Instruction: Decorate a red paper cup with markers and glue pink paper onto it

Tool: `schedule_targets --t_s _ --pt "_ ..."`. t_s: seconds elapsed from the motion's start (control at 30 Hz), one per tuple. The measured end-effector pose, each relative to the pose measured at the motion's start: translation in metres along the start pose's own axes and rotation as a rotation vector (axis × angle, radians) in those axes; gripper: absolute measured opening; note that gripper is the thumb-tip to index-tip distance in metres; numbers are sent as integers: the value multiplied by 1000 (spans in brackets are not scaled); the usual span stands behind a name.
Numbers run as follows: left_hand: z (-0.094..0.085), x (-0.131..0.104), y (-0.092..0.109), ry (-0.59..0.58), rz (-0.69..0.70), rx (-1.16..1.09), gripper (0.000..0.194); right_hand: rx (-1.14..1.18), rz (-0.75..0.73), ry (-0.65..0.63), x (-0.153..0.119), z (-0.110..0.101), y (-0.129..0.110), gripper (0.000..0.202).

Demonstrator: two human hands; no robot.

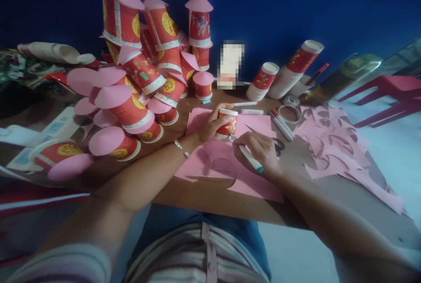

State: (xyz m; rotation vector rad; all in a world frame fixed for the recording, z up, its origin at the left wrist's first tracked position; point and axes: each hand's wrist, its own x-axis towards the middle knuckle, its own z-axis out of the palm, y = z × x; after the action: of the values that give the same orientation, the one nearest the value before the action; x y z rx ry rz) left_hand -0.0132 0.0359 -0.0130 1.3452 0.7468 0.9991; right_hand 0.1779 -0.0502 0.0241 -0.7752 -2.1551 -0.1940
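My left hand (211,124) is wrapped round a red paper cup (226,127) with a white rim, decorated with gold figures. In my right hand (258,148) is a white marker with a green end (251,160); its tip is at the lower part of the cup. Beneath both hands lie sheets of pink paper (256,186), some with curved cuts. A pair of scissors (279,147) lies partly hidden behind my right hand. Close by are a white tube (251,112) and a marker with an orange end (243,104).
Stacked red cups with pink paper cones (131,103) crowd the left. At the back right stand cup stacks (263,82) and a large bottle (345,74). Tape rolls (289,114), markers (283,126) and pink paper scraps (342,142) lie rightward. A red stool (391,94) stands beyond.
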Motion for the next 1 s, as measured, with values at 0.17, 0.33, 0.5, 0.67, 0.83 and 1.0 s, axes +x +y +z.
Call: schedule_targets --t_s 0.17,0.33,0.5,0.67,0.83,1.0 --pt "0 0 0 7 -10 1 51 7 -2 -30 -2 0 0 16" --pt "0 0 1 4 -8 3 53 3 -20 -32 -1 1 0 17" --pt "-1 1 -1 -3 11 15 51 11 -21 -31 -2 2 0 17" --pt "-1 0 -1 -2 -4 0 51 29 -12 -54 -3 1 -1 16" --pt "0 0 1 -6 -22 -5 52 45 -13 -62 -3 1 -2 16" --pt "0 0 0 -9 -15 8 54 47 -18 -44 -2 3 -3 18"
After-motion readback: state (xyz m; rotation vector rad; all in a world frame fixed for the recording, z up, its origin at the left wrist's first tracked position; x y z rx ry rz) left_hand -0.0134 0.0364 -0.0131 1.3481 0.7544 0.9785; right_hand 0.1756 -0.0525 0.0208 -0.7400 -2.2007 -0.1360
